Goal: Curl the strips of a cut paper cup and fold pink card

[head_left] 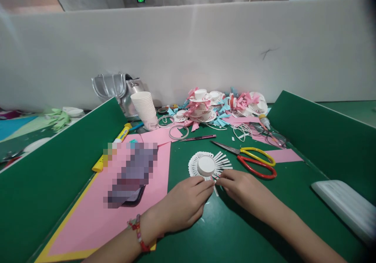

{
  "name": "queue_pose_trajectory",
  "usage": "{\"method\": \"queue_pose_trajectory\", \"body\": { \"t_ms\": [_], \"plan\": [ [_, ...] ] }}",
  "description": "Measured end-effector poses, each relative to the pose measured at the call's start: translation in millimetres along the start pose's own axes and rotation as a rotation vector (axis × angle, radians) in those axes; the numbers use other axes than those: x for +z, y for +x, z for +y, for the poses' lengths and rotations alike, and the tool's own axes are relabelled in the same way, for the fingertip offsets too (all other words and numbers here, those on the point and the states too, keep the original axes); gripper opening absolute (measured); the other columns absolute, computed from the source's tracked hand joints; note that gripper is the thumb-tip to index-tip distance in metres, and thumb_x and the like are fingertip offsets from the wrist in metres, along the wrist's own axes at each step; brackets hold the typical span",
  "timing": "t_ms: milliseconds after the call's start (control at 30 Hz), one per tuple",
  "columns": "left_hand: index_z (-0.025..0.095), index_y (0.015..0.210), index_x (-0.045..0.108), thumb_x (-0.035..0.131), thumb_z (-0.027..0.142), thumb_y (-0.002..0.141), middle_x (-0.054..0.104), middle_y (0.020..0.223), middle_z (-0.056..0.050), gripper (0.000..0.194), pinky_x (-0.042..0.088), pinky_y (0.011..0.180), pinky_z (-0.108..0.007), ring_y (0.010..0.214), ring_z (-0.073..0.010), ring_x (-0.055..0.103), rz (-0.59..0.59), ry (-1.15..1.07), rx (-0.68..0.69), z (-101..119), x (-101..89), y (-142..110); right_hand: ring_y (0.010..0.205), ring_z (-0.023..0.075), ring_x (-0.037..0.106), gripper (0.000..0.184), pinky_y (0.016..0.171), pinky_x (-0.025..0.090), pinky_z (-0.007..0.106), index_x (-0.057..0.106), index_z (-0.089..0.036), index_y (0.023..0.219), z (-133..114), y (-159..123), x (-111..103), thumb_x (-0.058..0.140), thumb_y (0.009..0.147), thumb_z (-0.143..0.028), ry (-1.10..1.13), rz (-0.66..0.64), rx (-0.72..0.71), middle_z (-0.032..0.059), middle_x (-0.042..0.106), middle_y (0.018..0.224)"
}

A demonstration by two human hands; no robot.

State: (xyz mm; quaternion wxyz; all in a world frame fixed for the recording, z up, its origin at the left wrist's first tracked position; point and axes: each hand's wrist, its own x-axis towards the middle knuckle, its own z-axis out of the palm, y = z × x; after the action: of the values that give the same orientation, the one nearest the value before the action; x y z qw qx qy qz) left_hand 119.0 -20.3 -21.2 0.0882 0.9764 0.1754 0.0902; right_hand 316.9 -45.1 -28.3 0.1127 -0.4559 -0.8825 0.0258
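A white paper cup cut into radiating strips (207, 164) lies upside down on the green table (235, 224), its round base facing up. My left hand (183, 204) and my right hand (239, 186) meet at its near edge. Both pinch the cut strips between thumb and fingertips. A beaded bracelet sits on my left wrist.
Yellow and red scissors (252, 159) lie just right of the cup. Pink paper sheets (117, 200) with a phone on top cover the left. A stack of paper cups (144, 108), a silver bag, finished paper-cup flowers (211, 106), a craft knife and glue sticks stand behind. Green dividers flank the desk.
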Motion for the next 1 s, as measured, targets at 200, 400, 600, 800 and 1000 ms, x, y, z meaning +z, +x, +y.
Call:
{"method": "queue_pose_trajectory", "body": {
  "t_ms": [200, 400, 600, 800, 1000],
  "plan": [
    [0.012, 0.114, 0.044, 0.038, 0.011, 0.079, 0.053, 0.117, -0.011, 0.036, 0.039, 0.091, -0.032, 0.107, -0.0199, 0.045, -0.006, 0.006, 0.010, -0.4, -1.6, -1.1, 0.068, 0.0155, 0.059, 0.021, 0.059, 0.045, 0.024, 0.060, -0.020, 0.089, -0.3, -0.4, 4.6, 0.043, 0.078, -0.014, 0.338, 0.130, 0.259, 0.0049, 0.064, 0.079],
    [0.013, 0.115, 0.042, 0.037, 0.010, 0.080, 0.054, 0.116, -0.010, 0.036, 0.039, 0.089, -0.033, 0.105, -0.0200, 0.046, -0.019, 0.013, 0.004, 0.5, -2.1, -0.4, 0.071, 0.0177, 0.061, 0.021, 0.062, 0.046, 0.027, 0.061, -0.020, 0.089, -4.0, -2.9, 4.7, 0.042, 0.082, -0.020, 0.292, 0.188, 0.293, 0.0059, 0.066, 0.081],
    [0.014, 0.117, 0.041, 0.037, 0.011, 0.080, 0.054, 0.115, -0.010, 0.037, 0.040, 0.089, -0.033, 0.105, -0.0199, 0.046, -0.028, 0.014, 0.000, 1.5, -3.8, -0.3, 0.068, 0.0165, 0.060, 0.020, 0.060, 0.045, 0.025, 0.064, -0.022, 0.078, -5.9, -3.4, -1.5, 0.044, 0.082, -0.021, 0.243, 0.189, 0.193, 0.0049, 0.064, 0.073],
    [0.012, 0.118, 0.041, 0.037, 0.012, 0.080, 0.051, 0.120, -0.009, 0.039, 0.037, 0.093, -0.033, 0.108, -0.0202, 0.043, -0.054, -0.016, -0.011, 0.0, -3.1, -1.3, 0.071, 0.0173, 0.059, 0.022, 0.064, 0.045, 0.027, 0.065, -0.023, 0.075, -6.3, -3.7, 0.5, 0.044, 0.082, -0.018, 0.210, 0.143, 0.141, 0.0046, 0.064, 0.072],
    [0.012, 0.120, 0.039, 0.036, 0.010, 0.079, 0.047, 0.124, -0.008, 0.042, 0.033, 0.096, -0.030, 0.110, -0.0189, 0.042, -0.061, -0.079, -0.029, -2.3, -1.1, -3.3, 0.073, 0.0174, 0.058, 0.023, 0.067, 0.044, 0.028, 0.065, -0.023, 0.077, -6.5, -3.6, 1.8, 0.043, 0.082, -0.017, 0.227, 0.123, 0.128, 0.0048, 0.065, 0.074]
  ]
}}
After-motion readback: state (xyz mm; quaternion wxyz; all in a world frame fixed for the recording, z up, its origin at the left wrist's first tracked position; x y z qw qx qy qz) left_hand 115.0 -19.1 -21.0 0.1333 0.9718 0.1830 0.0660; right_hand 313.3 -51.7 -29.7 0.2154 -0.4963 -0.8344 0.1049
